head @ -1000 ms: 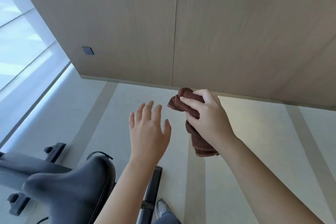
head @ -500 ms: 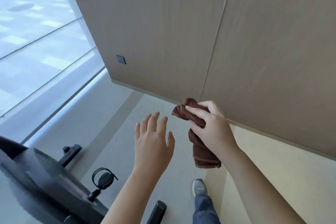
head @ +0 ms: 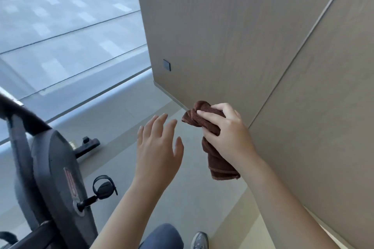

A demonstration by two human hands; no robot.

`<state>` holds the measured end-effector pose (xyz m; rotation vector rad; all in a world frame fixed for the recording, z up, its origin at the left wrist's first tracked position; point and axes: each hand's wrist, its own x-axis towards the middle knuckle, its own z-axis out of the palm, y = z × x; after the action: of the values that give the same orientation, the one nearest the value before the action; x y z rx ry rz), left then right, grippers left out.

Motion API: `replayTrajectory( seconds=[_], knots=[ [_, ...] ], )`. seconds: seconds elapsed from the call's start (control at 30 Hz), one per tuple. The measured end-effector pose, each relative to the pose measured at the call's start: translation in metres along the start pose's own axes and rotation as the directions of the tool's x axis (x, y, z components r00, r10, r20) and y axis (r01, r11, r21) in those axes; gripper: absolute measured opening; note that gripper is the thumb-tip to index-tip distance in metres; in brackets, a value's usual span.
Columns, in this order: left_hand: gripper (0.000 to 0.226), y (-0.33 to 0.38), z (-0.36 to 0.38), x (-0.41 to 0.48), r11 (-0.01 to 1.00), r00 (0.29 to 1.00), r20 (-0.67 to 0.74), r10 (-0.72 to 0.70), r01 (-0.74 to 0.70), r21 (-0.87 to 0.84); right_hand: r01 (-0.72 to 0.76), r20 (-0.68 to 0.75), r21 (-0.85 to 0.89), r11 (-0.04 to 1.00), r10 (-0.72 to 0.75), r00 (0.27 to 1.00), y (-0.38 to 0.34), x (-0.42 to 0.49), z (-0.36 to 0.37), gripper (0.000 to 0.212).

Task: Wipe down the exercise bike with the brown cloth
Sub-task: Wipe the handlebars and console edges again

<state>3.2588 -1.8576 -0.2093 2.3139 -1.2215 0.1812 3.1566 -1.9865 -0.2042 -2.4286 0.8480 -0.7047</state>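
My right hand (head: 228, 135) is raised near the wall (head: 232, 36) ahead, with the cloth (head: 212, 147) in its grip, one end hanging below my palm. My left hand (head: 159, 147) is just left of it, apart from the cloth. The exercise bike (head: 52, 178) stands at far left, its pedal (head: 104, 188) towards me. The window (head: 66, 16) lies behind the bike. My shoe (head: 200, 240) is on the floor (head: 131, 111) below.

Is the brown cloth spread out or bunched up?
Bunched up: the brown cloth is crumpled in the right hand, one end hanging below.
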Motion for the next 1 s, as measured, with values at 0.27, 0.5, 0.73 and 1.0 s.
replayTrajectory(
  seconds=[0.27,0.5,0.73,1.0],
  knots=[
    [0.039,-0.046,0.002,0.037,0.979,0.980,-0.053,-0.189,0.193,0.068,0.144,0.111,0.092,0.985,-0.154,0.982,-0.015,0.076,0.047,0.038],
    [0.038,-0.130,-0.007,0.097,0.941,0.934,-0.179,-0.309,0.328,0.087,0.261,0.152,0.158,0.952,-0.285,0.946,-0.059,0.169,0.121,0.038],
    [0.038,-0.239,-0.044,0.171,0.909,0.881,-0.284,-0.379,0.411,0.061,0.359,0.208,0.242,0.902,-0.409,0.888,-0.148,0.272,0.202,0.037],
    [0.039,-0.325,-0.082,0.223,0.874,0.821,-0.412,-0.396,0.474,0.103,0.416,0.222,0.365,0.833,-0.512,0.830,-0.226,0.353,0.271,0.037]
  ],
)
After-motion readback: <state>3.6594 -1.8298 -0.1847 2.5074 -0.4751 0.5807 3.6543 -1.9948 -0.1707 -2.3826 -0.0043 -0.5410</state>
